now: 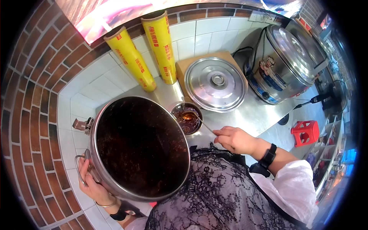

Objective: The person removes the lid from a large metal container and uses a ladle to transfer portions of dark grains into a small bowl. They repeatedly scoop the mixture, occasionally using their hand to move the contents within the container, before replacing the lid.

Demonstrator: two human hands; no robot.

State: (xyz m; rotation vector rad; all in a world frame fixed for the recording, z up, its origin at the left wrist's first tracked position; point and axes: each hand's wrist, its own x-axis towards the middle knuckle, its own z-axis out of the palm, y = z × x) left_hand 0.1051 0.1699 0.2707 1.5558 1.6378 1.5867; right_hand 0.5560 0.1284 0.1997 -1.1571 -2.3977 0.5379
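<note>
A large steel pot (142,147), tilted toward me, holds a dark reddish-brown sauce. My left hand (92,184) is closed on the pot's side by its wire handle; part of the hand is hidden behind the pot. My right hand (235,140) grips the thin handle of a metal spoon (188,115). The spoon's bowl rests in a small steel container (199,128), which has dark red-brown sauce in it. This container stands on the steel counter, just right of the big pot's rim.
A round steel lid (199,92) lies on a cardboard box (183,73) behind the small container. Two yellow film rolls (165,53) stand against the tiled wall. A large steel electric cooker (280,65) is at the right, with a red stool (305,133) on the floor beyond.
</note>
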